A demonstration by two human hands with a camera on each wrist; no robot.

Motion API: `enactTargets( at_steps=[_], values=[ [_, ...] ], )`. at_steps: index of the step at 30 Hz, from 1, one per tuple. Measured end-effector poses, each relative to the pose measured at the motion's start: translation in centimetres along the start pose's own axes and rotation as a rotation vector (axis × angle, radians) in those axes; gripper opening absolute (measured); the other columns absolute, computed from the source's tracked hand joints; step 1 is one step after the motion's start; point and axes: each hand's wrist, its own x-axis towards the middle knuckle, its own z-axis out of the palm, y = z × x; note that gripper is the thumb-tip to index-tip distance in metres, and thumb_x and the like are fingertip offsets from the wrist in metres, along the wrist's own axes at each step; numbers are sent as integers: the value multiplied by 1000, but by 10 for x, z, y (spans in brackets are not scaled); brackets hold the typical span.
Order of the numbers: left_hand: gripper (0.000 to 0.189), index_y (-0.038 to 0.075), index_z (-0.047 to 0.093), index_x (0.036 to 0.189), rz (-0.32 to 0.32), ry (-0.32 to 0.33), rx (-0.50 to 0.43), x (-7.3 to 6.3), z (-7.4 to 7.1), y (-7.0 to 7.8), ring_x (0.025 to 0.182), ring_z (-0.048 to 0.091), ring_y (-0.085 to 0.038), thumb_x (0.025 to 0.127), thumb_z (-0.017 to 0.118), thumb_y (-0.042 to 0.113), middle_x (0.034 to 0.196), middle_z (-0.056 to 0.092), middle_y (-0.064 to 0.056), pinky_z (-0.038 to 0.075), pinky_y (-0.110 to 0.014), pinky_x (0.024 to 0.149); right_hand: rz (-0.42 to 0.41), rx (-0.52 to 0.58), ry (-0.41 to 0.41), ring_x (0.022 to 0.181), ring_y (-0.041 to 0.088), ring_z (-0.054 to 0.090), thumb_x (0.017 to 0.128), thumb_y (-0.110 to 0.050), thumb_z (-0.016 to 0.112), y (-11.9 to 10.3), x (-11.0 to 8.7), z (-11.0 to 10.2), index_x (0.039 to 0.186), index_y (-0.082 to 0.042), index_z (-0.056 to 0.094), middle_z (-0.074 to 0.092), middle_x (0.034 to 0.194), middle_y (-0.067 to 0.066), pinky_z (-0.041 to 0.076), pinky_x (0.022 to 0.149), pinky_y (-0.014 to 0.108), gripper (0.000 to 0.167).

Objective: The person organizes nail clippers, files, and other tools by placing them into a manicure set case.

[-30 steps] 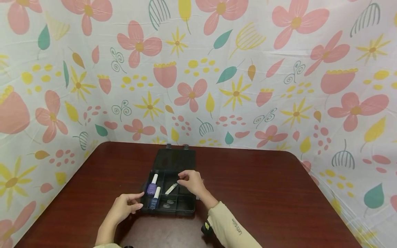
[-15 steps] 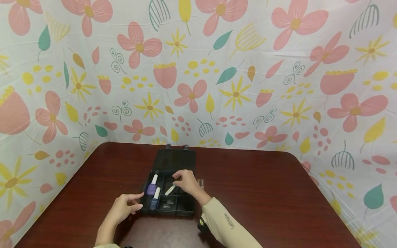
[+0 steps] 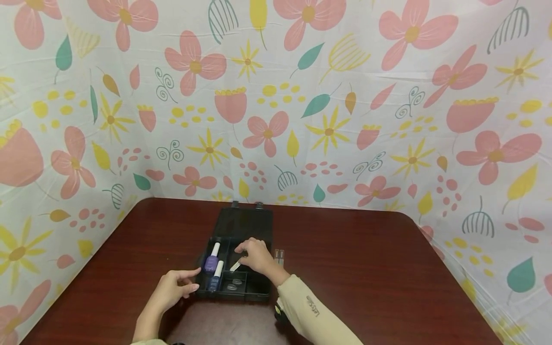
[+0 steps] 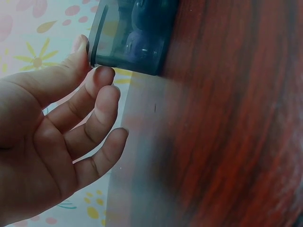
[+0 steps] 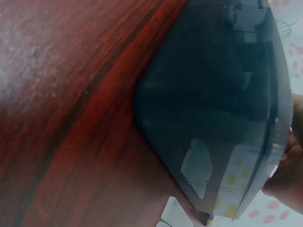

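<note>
A dark translucent compartment box [image 3: 258,297] lies open on the table, its lid [image 3: 243,221] folded back. In its right-hand middle compartment, my right hand [image 3: 258,256] pinches the upper end of a silver nail clipper [image 3: 235,266], whose lower end points down-left. The fingertips are partly hidden; in the right wrist view the box blocks most of the hand [image 5: 286,172]. My left hand [image 3: 172,287] touches the box's left wall with its fingertips, the other fingers loosely bent. A purple nail polish bottle [image 3: 211,263] and a blue one [image 3: 214,282] lean in the left compartment.
Two small clear oval pieces [image 3: 233,286] lie in a front compartment. Flat strips [image 3: 279,256] with clear and brownish parts lie right of the box. A floral cloth [image 3: 327,96] hangs behind the reddish-brown table [image 3: 358,268].
My right hand has moved left and slightly lower, tilting the nail clipper's upper end leftward while covering more of it. The strips right of the box have come into view. My left hand stays still.
</note>
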Motion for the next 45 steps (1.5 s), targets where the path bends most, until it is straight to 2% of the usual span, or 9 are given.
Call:
enactTargets(
  at_steps=[3,8,17,22,31,45],
  values=[
    [41,0,60,115,-3,0,-1,0,0,0,52,52,-20,75,68,3,65,59,-4,43,-33,42,25,-7,-50,89,10,56,75,-8,71,-1,1,2,96,-10,70,65,93,-3,35,76,32,21],
    [41,0,60,115,-10,0,-5,0,0,0,52,52,-20,75,68,3,65,59,-4,44,-33,42,33,-14,-83,86,7,58,74,-6,71,1,4,7,95,-10,70,66,91,-5,34,75,33,21],
    [41,0,59,115,-4,-10,-4,0,-1,0,52,52,-20,75,68,4,66,59,-4,44,-34,44,61,-170,-135,91,13,58,74,-5,69,-2,10,9,92,-13,71,66,91,-6,41,78,35,20],
    [41,1,60,115,-13,-1,1,0,-1,0,52,51,-19,75,69,4,65,59,-4,44,-34,44,67,-228,-142,87,13,60,73,-4,70,-6,13,11,91,-12,72,66,89,-5,46,72,32,19],
    [41,1,61,114,-10,-1,2,1,0,-1,52,50,-18,74,69,5,65,58,-4,44,-33,43,78,-312,-116,78,9,60,73,-3,70,-4,15,16,86,-18,73,66,82,-9,47,64,30,20],
    [40,1,61,114,-20,3,4,1,1,0,52,51,-18,75,69,4,65,59,-3,44,-33,44,83,-311,-156,77,8,58,77,-3,67,-8,12,13,82,-19,73,65,84,-10,41,73,36,18]
  ],
)
